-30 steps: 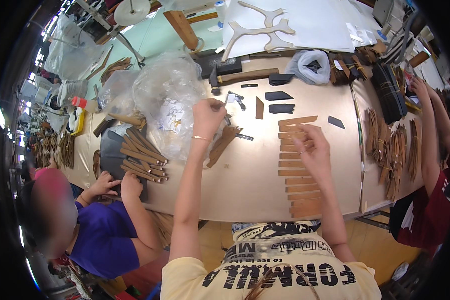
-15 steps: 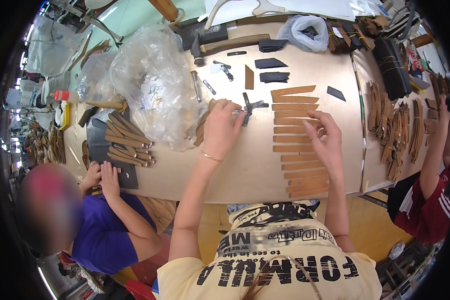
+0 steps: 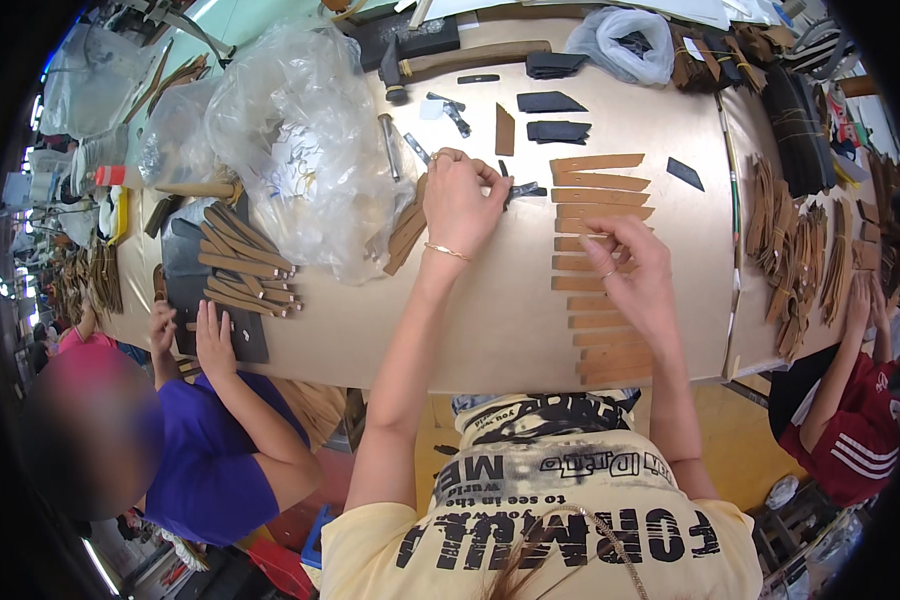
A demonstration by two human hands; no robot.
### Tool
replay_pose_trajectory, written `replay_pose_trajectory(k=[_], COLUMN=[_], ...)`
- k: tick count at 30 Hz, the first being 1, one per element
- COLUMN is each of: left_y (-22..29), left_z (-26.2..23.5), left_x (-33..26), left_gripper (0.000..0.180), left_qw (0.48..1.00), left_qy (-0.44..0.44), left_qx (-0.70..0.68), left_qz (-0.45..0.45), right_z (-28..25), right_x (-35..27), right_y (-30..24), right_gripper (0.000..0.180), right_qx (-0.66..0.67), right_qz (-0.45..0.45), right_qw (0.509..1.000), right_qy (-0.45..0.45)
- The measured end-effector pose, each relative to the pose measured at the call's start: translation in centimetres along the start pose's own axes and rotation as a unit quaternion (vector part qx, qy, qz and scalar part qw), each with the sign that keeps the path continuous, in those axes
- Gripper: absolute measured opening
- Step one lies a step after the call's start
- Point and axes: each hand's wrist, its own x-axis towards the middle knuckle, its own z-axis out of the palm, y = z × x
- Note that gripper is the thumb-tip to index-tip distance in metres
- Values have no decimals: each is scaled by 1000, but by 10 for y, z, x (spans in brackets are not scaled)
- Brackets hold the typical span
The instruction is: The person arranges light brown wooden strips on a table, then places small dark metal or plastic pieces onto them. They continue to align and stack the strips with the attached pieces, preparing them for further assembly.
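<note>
My left hand [image 3: 464,205] is closed in a pinch at a small pile of narrow black strips [image 3: 528,190]. One dark strip shows at its fingertips, partly hidden by the fingers. My right hand [image 3: 630,268] hovers over a column of brown leather strips [image 3: 600,210], laid side by side with their ends to left and right. Its thumb and forefinger are bent close together near the strips' middle, and whatever lies between them is too small to make out. More brown strips [image 3: 406,235] lie beside my left wrist.
A clear plastic bag [image 3: 295,120] stands left of my left hand. Beyond lie a hammer [image 3: 470,62], dark slanted pieces [image 3: 552,102] and a white bag [image 3: 625,45]. At left a co-worker's hands [image 3: 213,340] rest by strap bundles [image 3: 240,250]; another person's hands [image 3: 860,305] are at right.
My left hand has moved up and right, covering part of the black strips. My right hand has shifted slightly left, its thumb and forefinger closer together. The view has shifted a little.
</note>
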Motion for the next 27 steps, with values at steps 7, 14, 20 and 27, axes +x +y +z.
replay_pose_trajectory(k=[7,14,20,27], left_y=[-8,-23,-25,-10], left_z=[-12,-23,-16,-15], left_x=[-24,-57,-52,-36], left_gripper=[12,23,26,26], left_qw=[960,875,893,880], left_qy=[238,311,254,195], left_qx=[-95,109,47,41], left_qz=[118,355,368,432], right_z=[16,54,54,42], right_x=[15,35,29,15], right_y=[-10,-32,-26,-11], right_gripper=[22,26,24,20], right_qx=[142,305,349,338], right_qz=[59,177,128,87], right_qw=[988,919,916,936], right_qy=[-26,-178,-149,-47])
